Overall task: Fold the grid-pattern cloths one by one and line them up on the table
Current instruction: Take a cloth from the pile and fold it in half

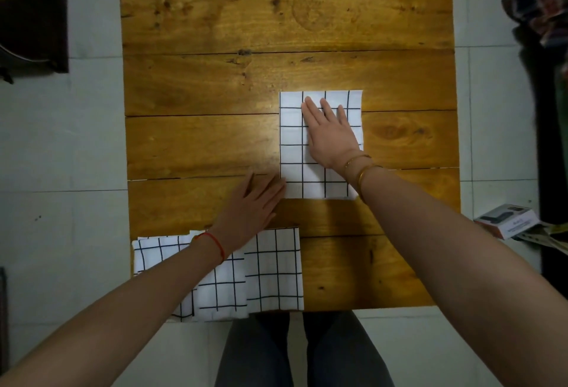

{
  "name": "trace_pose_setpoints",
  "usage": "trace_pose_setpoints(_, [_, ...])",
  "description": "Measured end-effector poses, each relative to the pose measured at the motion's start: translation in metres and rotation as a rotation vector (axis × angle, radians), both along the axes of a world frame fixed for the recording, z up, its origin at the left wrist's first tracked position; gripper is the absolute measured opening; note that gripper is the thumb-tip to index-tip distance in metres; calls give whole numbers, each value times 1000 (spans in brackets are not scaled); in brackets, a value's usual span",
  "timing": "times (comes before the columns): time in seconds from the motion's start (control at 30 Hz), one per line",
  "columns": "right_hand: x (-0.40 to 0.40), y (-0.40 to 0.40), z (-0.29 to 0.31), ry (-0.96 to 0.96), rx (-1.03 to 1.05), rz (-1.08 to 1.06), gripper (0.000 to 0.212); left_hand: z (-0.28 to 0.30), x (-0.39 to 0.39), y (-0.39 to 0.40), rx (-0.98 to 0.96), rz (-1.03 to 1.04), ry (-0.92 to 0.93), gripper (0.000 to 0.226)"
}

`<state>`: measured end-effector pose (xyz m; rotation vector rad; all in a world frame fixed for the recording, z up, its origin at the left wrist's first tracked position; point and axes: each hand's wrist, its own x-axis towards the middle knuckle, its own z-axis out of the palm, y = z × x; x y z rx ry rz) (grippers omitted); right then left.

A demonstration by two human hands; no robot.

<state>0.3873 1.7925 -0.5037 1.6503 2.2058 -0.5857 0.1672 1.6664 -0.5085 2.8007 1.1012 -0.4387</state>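
Observation:
A folded white cloth with a black grid (292,147) lies flat on the wooden table (215,85), right of centre. My right hand (330,133) presses flat on its upper right part, fingers straight. My left hand (252,206) lies flat on the wood, its fingertips touching the cloth's lower left corner. Three more grid cloths rest side by side at the table's near left edge: a rumpled one (156,251) on the left, one in the middle (224,288), and a neater one (275,266) on the right. My left forearm crosses over them.
Pale floor tiles surround the table. A small boxed item (507,220) with papers sits on the floor at the right. Dark clothing hangs at the upper right (541,2), and dark furniture stands at the upper left (33,17). My legs show below the near table edge.

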Motion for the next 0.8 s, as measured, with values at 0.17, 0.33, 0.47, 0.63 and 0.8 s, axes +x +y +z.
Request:
trace_pose_setpoints(0.17, [1, 1, -3, 22, 11, 0, 65, -5, -6, -12, -13, -103, -58, 56])
trace_pose_setpoints(0.33, [17, 2, 6, 390, 235, -276, 49, 8, 7, 6, 26, 65, -230, 38])
trace_pose_setpoints(0.47, [45, -7, 8, 399, 376, -808, 22, 13, 29, 41, -126, 664, -504, 23])
trace_pose_setpoints(0.63, [70, -19, 1, 370, 165, -1141, 15, 8, 52, 86, -352, 1162, -584, 24])
trace_pose_setpoints(0.8, [68, -15, -1, 397, 74, -1156, 5, 2, 67, 99, -428, 1310, -592, 18])
